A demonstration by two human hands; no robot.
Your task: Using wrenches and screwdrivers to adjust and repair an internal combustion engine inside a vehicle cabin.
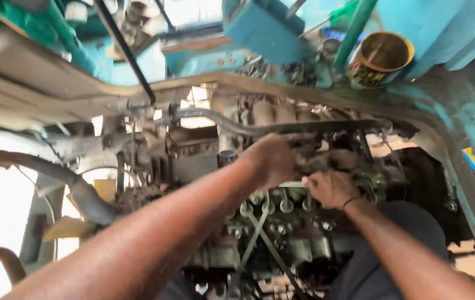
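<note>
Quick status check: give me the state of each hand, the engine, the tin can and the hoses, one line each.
left hand: closed, pressed on the top of the engine, what it grips is blurred.
right hand: fingers curled on an engine part, held item unclear.
engine: exposed, greasy, pipes and fittings uncovered.
tin can: open, tilted, standing on the blue body above.
grey hose: attached, bending down at left.
black cable: hanging slantwise across the frame.

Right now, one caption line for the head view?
Both hands, left hand and right hand, work on a grimy engine under a teal cab.
</note>
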